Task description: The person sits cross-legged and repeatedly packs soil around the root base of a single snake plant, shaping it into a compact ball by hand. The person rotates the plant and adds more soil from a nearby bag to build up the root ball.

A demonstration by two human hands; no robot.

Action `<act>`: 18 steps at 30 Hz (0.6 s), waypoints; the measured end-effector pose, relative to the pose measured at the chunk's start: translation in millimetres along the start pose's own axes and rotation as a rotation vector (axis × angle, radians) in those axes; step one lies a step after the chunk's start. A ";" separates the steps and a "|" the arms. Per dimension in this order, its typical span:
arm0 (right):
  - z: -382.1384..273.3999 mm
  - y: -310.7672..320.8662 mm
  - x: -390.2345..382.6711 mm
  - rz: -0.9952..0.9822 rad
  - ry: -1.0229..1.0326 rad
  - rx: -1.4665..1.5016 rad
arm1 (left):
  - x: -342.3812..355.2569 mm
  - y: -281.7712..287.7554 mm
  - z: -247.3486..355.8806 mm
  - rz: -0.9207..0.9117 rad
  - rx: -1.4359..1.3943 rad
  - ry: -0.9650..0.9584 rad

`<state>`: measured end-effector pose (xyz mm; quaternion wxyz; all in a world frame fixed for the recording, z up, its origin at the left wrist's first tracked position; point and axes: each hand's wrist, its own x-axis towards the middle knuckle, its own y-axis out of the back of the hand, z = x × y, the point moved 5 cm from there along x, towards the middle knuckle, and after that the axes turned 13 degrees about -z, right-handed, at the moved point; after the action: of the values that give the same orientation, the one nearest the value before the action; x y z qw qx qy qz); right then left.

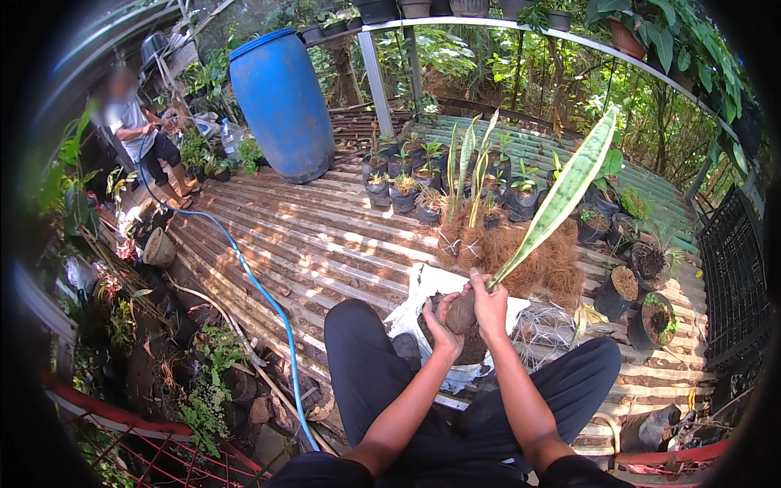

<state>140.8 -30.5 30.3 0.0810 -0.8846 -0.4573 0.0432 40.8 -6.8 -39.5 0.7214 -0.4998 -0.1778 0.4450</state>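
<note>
Between my hands is a snake plant (560,197) with one long, yellow-edged leaf slanting up to the right. Its base ends in a rounded ball of dark soil (462,315). My left hand (442,327) cups this ball from the left, fingers curled against it. On the other side my right hand (490,311) is wrapped round the top of the ball, where the leaf comes out. Below them lies an opened white sack (425,282) with loose dark soil. Just beyond, two wrapped snake plants (460,241) stand tied with pale string, beside brown coconut fibre (547,259).
Potted seedlings in black bags (403,192) line the far side of the corrugated sheet floor (268,236). A blue barrel (282,106) stands at the far left, a blue hose (259,264) running past. Another person (134,134) sits farther left. Black pots (651,321) stand at right.
</note>
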 end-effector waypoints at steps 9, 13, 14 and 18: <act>-8.8 -3.9 -1.7 -0.275 0.073 -0.039 | -1.2 9.1 -9.2 0.029 -0.093 0.212; 5.1 -12.3 -3.8 -0.230 0.060 0.008 | 2.3 21.2 -14.1 0.019 -0.179 0.246; 7.7 -13.8 -3.8 -0.250 0.043 0.084 | -0.2 24.5 -14.3 0.092 -0.127 0.252; 8.8 -3.7 -2.2 -0.085 0.011 -0.009 | -8.4 10.3 -9.8 0.047 -0.027 0.271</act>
<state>135.3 -29.2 22.4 0.0815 -0.8649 -0.4941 0.0327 38.3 -18.1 -51.3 0.7214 -0.5691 -0.0731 0.3878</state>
